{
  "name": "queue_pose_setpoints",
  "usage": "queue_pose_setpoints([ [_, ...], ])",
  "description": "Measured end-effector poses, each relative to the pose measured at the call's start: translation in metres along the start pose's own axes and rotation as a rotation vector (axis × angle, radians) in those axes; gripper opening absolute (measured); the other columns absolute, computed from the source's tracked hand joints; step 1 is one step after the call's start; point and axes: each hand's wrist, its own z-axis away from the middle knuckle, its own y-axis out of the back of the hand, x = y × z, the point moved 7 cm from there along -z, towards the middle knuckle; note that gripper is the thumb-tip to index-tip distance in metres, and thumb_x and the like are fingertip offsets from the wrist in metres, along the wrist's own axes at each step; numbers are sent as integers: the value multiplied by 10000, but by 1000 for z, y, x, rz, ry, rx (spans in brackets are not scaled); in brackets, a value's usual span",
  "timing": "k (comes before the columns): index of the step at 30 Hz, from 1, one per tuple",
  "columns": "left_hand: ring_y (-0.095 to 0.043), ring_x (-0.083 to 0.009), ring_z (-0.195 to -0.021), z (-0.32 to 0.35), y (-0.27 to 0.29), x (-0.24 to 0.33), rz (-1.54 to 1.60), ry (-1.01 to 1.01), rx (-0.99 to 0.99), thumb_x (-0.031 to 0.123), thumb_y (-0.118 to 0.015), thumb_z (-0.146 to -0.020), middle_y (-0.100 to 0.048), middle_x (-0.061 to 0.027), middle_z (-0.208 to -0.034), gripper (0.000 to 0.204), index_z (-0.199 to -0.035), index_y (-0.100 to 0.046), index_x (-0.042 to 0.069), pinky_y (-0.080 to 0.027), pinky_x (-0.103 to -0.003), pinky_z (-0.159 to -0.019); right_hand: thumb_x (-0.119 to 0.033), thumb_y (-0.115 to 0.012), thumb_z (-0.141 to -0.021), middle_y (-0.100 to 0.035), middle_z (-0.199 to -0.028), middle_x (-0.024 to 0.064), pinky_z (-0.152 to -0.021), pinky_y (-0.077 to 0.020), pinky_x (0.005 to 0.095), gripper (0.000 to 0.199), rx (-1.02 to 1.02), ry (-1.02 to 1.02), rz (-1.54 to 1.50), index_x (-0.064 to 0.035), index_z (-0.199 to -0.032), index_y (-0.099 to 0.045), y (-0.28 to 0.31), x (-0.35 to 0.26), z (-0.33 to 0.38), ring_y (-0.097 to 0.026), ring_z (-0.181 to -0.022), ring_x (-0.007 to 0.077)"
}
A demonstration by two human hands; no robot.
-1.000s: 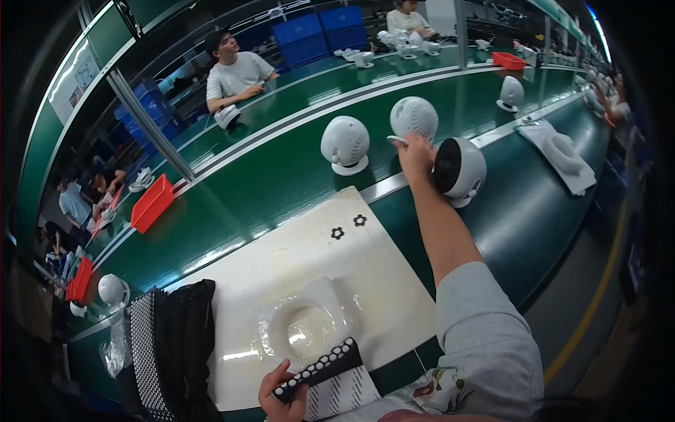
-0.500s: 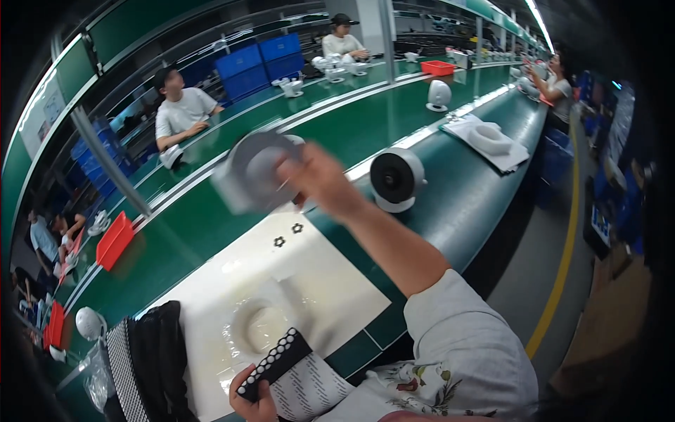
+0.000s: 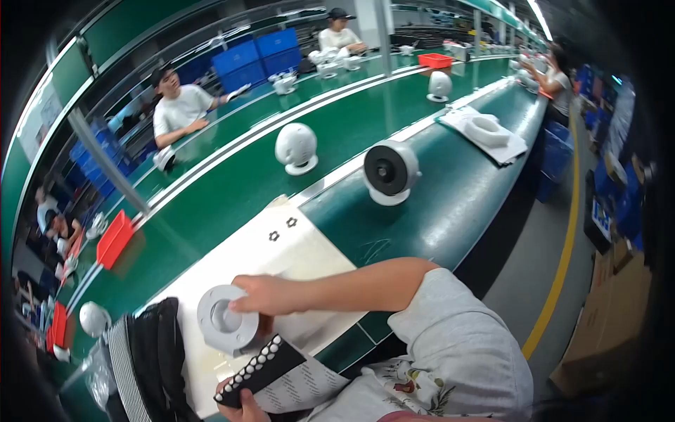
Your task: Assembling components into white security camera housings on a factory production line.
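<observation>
My right hand [image 3: 266, 294] is closed on the rim of a pale grey round housing [image 3: 214, 314], which has a flanged edge and a hollow middle. It is low over the white work mat [image 3: 211, 271]; whether it touches is hidden. My left hand [image 3: 242, 408], by the mat's near edge, pinches a sheet [image 3: 299, 383] with a black strip carrying rows of white round dots. The sheet's lower part is white with grey print. Two small dark flower-shaped pieces [image 3: 283, 229] lie on the mat beyond my right hand.
A white round unit with black front [image 3: 390, 169] stands right of the mat. Another white unit [image 3: 297, 146] stands on the green belt. A white ring on sheets [image 3: 486, 130] lies farther right. A black bag [image 3: 160, 359] sits left. A co-worker [image 3: 179, 105] sits across the belt.
My right hand has brought the grey housing from above the belt down and nearer, over the white ring on the mat, now covered. A white unit on the belt has come into sight.
</observation>
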Motion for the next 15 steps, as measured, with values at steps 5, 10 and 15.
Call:
queue_pose_setpoints([
  [5,-519,-157,-810,-10,-18,29,-40,-62,15,136,-690,-738,-544,-95,-914,360,-979,-508,-61,-411,-263,-761,-371,-556,-835,-572,-791,102,-667,-431,306,405,212,211,722,-19,-1031,-512,38,-52,18,-558,-756,190],
  [10,-525,-124,-819,-27,-20,41,30,19,45,73,-628,-779,-574,-77,-902,267,-987,-523,-56,-413,-246,-753,-239,-704,-727,-483,-1100,74,-796,-386,282,482,-176,463,461,-29,-1102,-484,0,-74,51,-493,-936,176],
  [15,-531,-104,-843,-35,-35,52,203,123,13,58,-628,-785,-586,-58,-930,272,-1018,-532,-44,-411,-231,-768,-44,-671,-746,-476,-1006,61,-772,-424,255,355,-137,472,398,-40,-1053,-493,-14,-58,48,-501,-931,131],
])
